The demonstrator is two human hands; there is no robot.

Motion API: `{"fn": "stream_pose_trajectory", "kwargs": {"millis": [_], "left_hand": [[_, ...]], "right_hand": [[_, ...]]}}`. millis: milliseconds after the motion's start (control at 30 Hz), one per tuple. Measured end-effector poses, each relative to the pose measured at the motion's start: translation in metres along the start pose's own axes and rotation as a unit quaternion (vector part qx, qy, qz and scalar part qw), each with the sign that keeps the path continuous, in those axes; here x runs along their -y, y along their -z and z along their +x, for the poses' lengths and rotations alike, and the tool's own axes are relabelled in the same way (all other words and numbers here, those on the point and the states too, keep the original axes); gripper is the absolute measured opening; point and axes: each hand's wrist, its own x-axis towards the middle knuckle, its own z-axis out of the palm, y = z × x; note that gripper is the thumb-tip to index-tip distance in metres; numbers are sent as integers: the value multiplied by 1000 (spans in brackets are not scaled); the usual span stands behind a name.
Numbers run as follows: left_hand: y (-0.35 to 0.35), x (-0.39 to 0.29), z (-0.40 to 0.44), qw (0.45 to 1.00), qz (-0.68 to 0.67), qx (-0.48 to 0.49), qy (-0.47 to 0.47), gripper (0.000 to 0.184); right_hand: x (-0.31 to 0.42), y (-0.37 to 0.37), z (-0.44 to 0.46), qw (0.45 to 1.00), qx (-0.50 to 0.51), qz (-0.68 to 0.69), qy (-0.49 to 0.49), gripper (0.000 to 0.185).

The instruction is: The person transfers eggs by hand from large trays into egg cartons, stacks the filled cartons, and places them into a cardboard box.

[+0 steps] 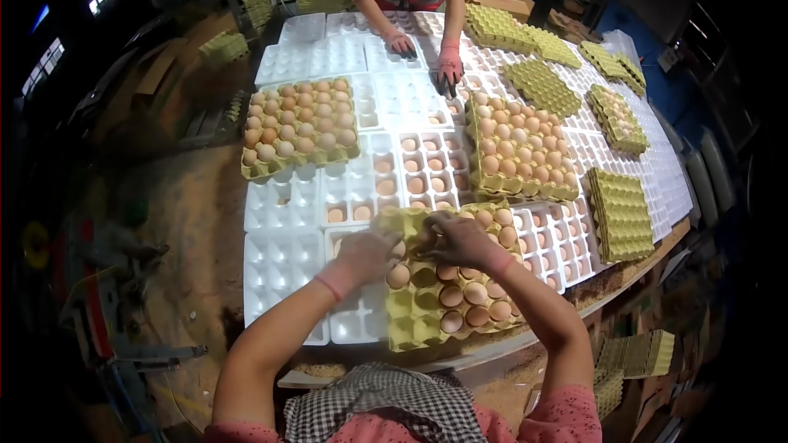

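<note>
Pulp tray [401, 330], yellow, part filled: near edge of the table [492, 349], eggs [476, 294] mostly in its right-hand cells. Left hand [367, 258], gloved: over the tray's left side, blurred; state of fingers cannot be told. Right hand [468, 244], gloved: over the tray's upper middle, fingers bent downward; whether pinching an egg cannot be told. White tray [283, 279]: left of the pulp tray. Egg-filled trays [525, 190], two: farther back. Co-worker's hands [449, 66], gloved: at the far side.
</note>
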Motion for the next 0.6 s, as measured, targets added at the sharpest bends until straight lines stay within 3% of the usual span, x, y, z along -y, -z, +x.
{"fn": "stream_pose_trajectory", "kwargs": {"millis": [67,100,133,167,200,233,267,333,367,400,467,533,600], "left_hand": [[2,13,-5,998,-45,-50,10,44],[-3,35,-7,963,-232,-134,37,45],[-5,52,-11,886,-408,-212,61,45],[3,60,-13,843,-478,-235,76,46],[13,70,-13,793,-544,-259,88,46],[13,90,-13,803,-510,-298,74,45],[35,86,-24,765,-561,-288,132,47],[42,110,-34,748,-561,-329,136,49],[41,123,-34,758,-530,-364,106,51],[35,132,-28,756,-531,-367,109,51],[31,134,-12,814,-447,-339,149,51],[28,131,16,912,-219,-340,70,51],[22,132,44,939,-87,-322,86,47]], "right_hand": [[-5,-6,-6,966,-91,233,61,37],[4,-5,-12,985,-76,122,93,41],[29,1,-15,991,-61,10,122,45],[43,-13,-15,991,31,-112,69,41],[41,-46,-14,972,16,-210,106,37],[43,-56,-9,971,22,-219,94,36],[48,-55,-1,970,28,-228,84,36],[43,-16,13,991,113,-39,64,41],[38,-9,27,991,66,89,71,45],[38,2,41,993,47,104,39,49],[39,-3,81,988,-98,111,38,50],[33,-23,128,994,-110,26,-16,48],[14,-59,168,998,-56,-19,-23,34]]}}
